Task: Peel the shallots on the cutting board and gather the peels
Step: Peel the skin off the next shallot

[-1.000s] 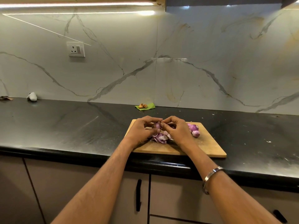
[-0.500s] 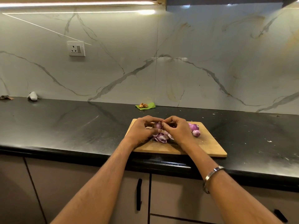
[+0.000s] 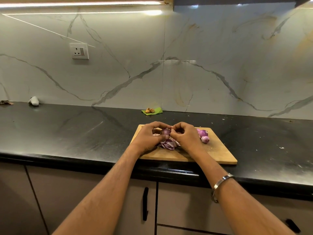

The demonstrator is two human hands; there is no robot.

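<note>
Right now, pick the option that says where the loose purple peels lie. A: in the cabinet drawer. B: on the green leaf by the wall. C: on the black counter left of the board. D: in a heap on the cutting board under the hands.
D: the purple peels sit heaped on the cutting board, just below the left hand and right hand, which hold a shallot between them.

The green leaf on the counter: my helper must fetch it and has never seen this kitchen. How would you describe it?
Start at the wooden cutting board on the black counter, then look past its far edge to the marble backsplash. The green leaf lies flat at the wall's foot, small brown pieces resting on it. Nothing else there is green.
</note>
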